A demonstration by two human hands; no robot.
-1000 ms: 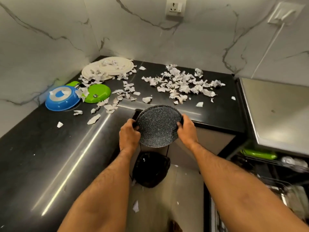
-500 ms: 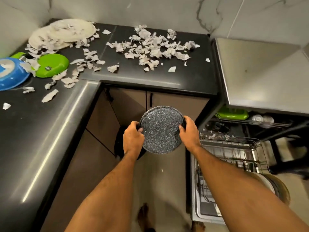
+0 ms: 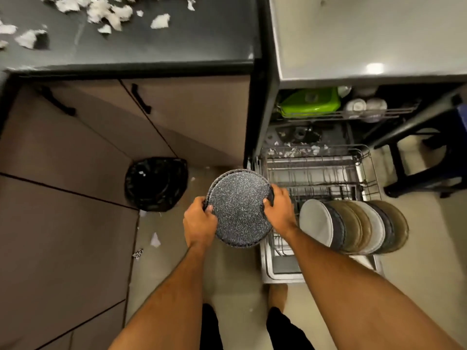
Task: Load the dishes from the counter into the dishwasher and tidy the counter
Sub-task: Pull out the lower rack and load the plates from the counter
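Hands, left point(image 3: 199, 224) and right point(image 3: 279, 210), grip speckled plates point(image 3: 240, 208), carried from surface to dishwasher rack point(image 3: 316, 173), ready for loading.

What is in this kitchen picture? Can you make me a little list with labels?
held: speckled dark plates, a stack, more than one rim showing
left hand: grips the stack's left edge
right hand: grips the stack's right edge
lower rack: pulled out, a row of plates standing on edge
upper rack: green container, white cups
counter: torn paper scraps
floor: black bin
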